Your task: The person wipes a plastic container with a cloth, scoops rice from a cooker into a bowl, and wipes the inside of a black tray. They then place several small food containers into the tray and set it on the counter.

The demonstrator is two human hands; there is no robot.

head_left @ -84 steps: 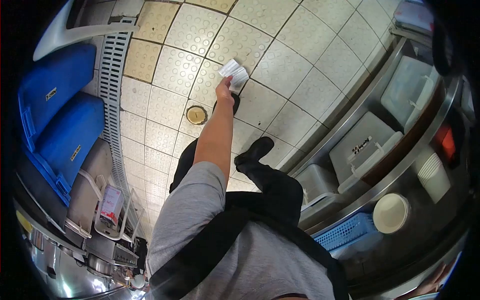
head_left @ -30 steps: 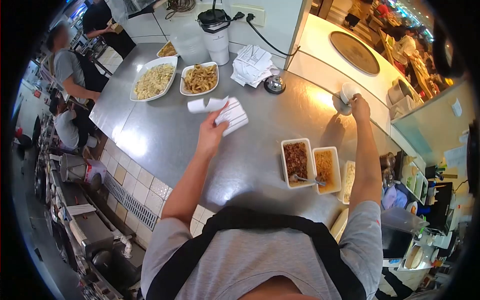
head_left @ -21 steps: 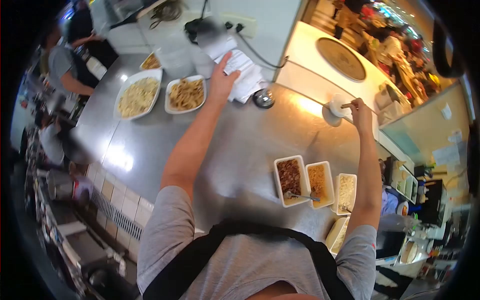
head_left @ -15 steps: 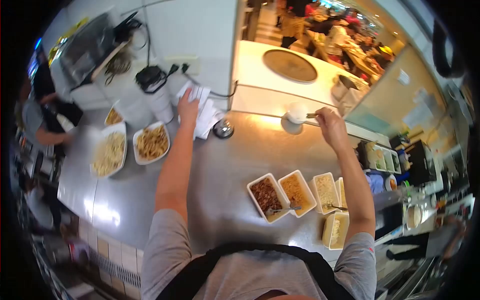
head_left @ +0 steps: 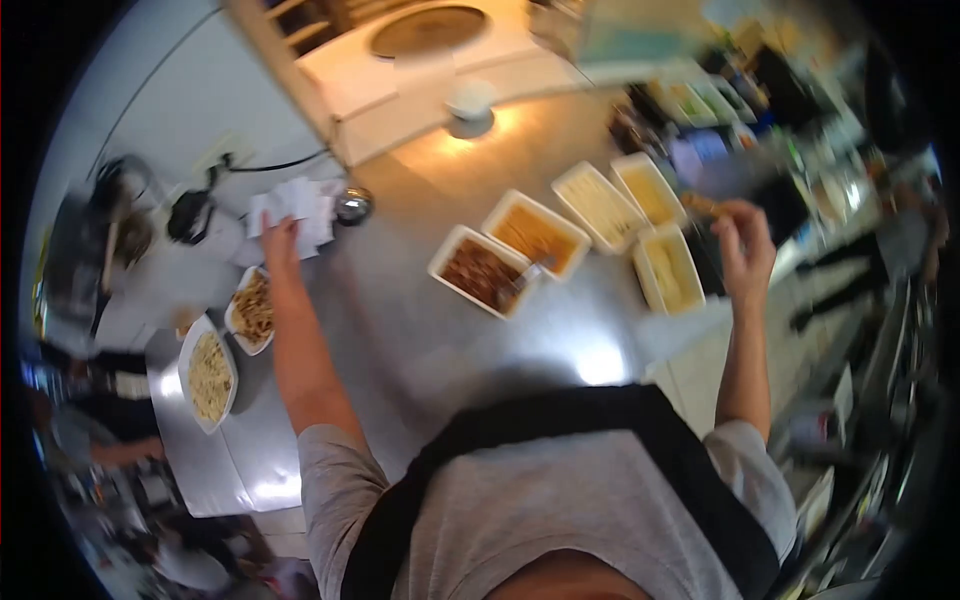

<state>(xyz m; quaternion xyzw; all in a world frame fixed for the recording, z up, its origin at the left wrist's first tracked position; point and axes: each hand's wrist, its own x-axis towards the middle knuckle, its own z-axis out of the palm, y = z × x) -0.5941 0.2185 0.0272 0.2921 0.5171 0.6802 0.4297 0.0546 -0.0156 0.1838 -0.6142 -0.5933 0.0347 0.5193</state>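
Note:
My left hand (head_left: 280, 240) is over a pile of white paper slips (head_left: 300, 215) by the wall, its fingers closed at the edge of one slip. A silver call bell (head_left: 354, 205) stands just right of the paper. My right hand (head_left: 745, 245) is raised at the right, pinching a small brownish object (head_left: 702, 205) too blurred to identify. Near it are white tubs: one with yellow food (head_left: 652, 195), one with pale food (head_left: 668, 272) and one with pale shreds (head_left: 595, 205). Further left are a tub of orange shreds (head_left: 535, 238) and a tub of dark brown food (head_left: 480, 272) with a spoon.
A white bowl (head_left: 472, 100) sits near the serving ledge, where a round tray (head_left: 428, 32) lies. Bowls of brown strips (head_left: 250, 310) and pale food (head_left: 210, 375) stand at the left of the steel counter (head_left: 380, 320). Other people are at both sides.
My view has turned right. My right hand has moved from beside the white bowl to the right of the food tubs, still pinching something small. My left hand stays at the paper slips.

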